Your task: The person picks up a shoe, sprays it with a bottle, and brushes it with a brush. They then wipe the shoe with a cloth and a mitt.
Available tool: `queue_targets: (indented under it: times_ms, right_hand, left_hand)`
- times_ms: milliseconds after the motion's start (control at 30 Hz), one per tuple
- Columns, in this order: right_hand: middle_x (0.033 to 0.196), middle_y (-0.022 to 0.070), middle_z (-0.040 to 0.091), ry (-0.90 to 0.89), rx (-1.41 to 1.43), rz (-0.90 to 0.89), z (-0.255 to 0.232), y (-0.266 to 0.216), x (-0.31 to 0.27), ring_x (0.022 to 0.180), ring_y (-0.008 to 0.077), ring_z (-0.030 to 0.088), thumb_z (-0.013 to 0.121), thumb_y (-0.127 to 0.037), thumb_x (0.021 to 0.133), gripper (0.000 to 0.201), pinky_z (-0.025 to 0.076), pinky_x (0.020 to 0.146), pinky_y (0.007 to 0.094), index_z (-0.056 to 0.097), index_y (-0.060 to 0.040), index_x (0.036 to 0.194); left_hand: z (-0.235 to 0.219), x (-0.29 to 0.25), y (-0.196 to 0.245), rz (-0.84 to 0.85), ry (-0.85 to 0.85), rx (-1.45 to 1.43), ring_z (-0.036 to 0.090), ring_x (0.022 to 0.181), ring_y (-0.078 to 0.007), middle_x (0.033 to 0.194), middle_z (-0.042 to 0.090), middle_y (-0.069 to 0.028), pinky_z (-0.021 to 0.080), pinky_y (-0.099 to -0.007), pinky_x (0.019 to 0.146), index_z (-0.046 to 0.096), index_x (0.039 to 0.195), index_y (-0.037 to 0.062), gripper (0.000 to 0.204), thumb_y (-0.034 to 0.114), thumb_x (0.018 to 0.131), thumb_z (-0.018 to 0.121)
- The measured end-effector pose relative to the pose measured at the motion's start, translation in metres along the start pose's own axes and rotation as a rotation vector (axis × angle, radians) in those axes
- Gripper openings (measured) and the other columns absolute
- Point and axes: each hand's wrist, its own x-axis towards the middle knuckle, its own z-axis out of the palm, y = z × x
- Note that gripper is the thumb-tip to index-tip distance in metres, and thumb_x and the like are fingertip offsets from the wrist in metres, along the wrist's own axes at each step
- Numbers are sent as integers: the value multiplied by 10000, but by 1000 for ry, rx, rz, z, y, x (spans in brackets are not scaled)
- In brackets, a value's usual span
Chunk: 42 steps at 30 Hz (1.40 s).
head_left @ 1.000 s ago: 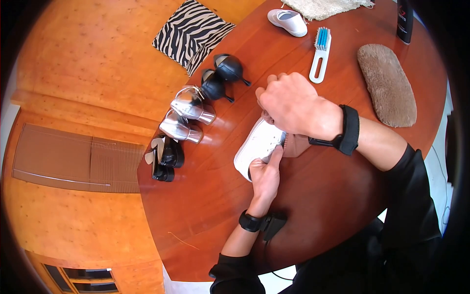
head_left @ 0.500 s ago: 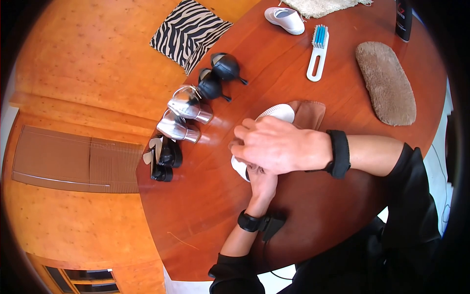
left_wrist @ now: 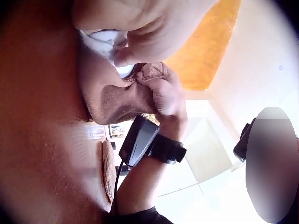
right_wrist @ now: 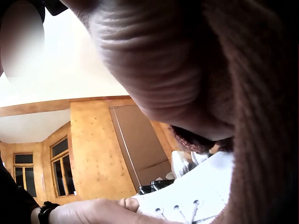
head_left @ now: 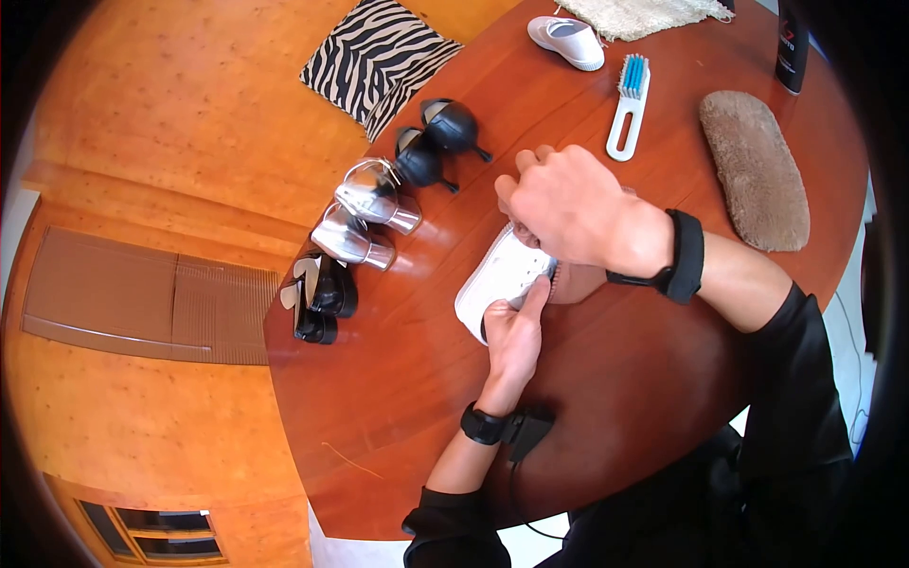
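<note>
My left hand (head_left: 514, 343) grips a white lace-up sneaker (head_left: 490, 295) by its heel end, thumb along the lacing. Over the toe end, my right hand (head_left: 587, 210) holds a brown cloth (head_left: 576, 284), which hangs down beside the shoe. In the left wrist view the cloth (left_wrist: 119, 100) is bunched in the right hand's fingers, close against the shoe. Seen from the right wrist, the lace holes of the sneaker (right_wrist: 196, 189) face up next to the cloth's fold (right_wrist: 254, 116). The right hand hides the toe from above.
Along the far left edge stand black shoes (head_left: 331, 289), silver heeled shoes (head_left: 371, 199) and black heels (head_left: 450, 128). Another white shoe (head_left: 573, 43), a white brush (head_left: 625, 128) with blue bristles, a brown fluffy pad (head_left: 755, 170) and a black bottle (head_left: 792, 57) lie or stand farther back.
My right hand swept with the cloth from the toe end down over the left hand at the heel end, then back up to the toe. The left hand stays on the sneaker.
</note>
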Motion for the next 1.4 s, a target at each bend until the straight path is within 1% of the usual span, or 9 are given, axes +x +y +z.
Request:
queue_targets:
  times_ms: [133,200,300,867,1000,1067,1300,1367,1400]
  right_hand:
    - [786,104,557,57,57,-207,8,-20,-1,744,244,575,649,-178,650,211,471,568,359,566,-47,794]
    - [794,82,524,64,198,-377,15,-32,-6,801,225,551,621,-184,680,203,477,625,330,570,-40,815]
    - [797,82,527,56,222,-432,19,-38,-9,815,222,551,606,-182,697,208,474,658,328,586,-40,848]
    - [732,117,583,-23,-69,73,-2,15,4,719,261,610,649,-156,686,147,472,574,364,605,-53,781]
    - [741,123,582,-2,-193,68,5,10,3,723,268,602,653,-162,678,176,474,572,366,593,-41,790]
    - [761,121,572,105,-59,-103,3,-1,3,738,270,588,654,-166,669,205,478,577,370,575,-32,801]
    - [796,111,538,-69,362,-411,2,-26,-10,757,271,571,656,-168,655,216,477,587,390,565,-52,814]
    - [800,109,536,-57,277,-360,3,-26,-11,761,275,572,657,-167,657,226,473,591,397,580,-64,842]
    - [799,108,537,-32,276,-352,4,-22,-10,766,274,576,650,-163,667,217,473,594,394,594,-66,853]
  left_hand:
    - [-3,-2,-1,-129,-10,97,535,1019,-117,1124,580,-67,414,-272,893,547,1128,-28,290,62,858,600]
    - [3,-8,0,183,15,72,524,936,-111,1036,558,-34,432,-257,822,520,1050,-38,272,128,856,616]
    - [-3,-11,-7,141,94,256,499,985,-118,1088,526,-42,427,-266,841,468,1116,-35,342,135,854,608]
    - [-5,4,6,-75,-22,-70,532,868,-79,989,621,-48,420,-240,777,615,1022,-57,314,230,894,618]
    - [-7,3,4,-70,-11,-53,522,921,-83,1038,612,-59,410,-251,823,605,1048,-55,334,246,904,602]
    - [-6,4,2,-66,-10,-59,517,929,-82,1054,606,-61,407,-252,830,598,1070,-51,340,247,905,598]
    - [-8,-1,-10,78,63,-188,502,813,-80,907,573,6,421,-252,715,569,936,22,257,279,925,563]
    - [-13,-1,-8,29,-58,-85,492,1108,-160,1171,506,-50,391,-325,968,436,1222,38,339,218,945,512]
    - [-13,0,-7,32,-56,-87,492,1108,-160,1171,506,-50,391,-325,968,436,1222,38,339,218,945,512]
